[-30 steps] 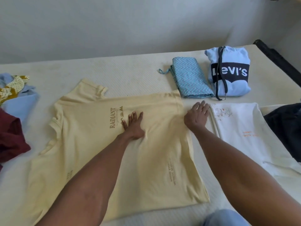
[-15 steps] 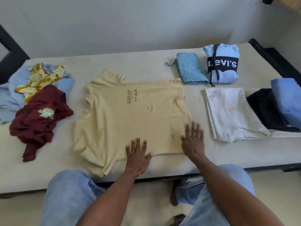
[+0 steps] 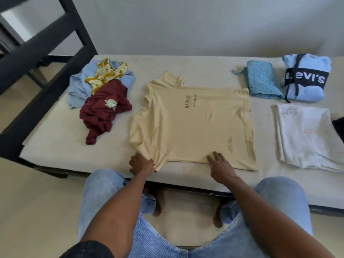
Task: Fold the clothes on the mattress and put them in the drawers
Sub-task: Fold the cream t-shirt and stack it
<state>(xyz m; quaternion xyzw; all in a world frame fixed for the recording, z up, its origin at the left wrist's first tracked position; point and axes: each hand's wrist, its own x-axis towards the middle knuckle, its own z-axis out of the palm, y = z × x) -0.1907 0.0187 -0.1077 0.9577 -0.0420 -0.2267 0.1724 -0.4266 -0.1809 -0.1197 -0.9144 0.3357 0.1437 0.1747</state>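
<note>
While spread flat, yellow T-shirt point(image 3: 193, 127) shows "RADIANT".

The one camera sits on my head and looks forward and steeply down, so my blue denim jeans point(image 3: 111, 194) fill the bottom of the view and my forearms reach up from there. It faces across the cream, flat mattress point(image 3: 55, 144) toward the pale grey wall point(image 3: 186, 25), with the black bed frame point(image 3: 46, 45) at the upper left. The near mattress edge lies close; the far edge is well in view. The wide lens bends the edges.
</note>
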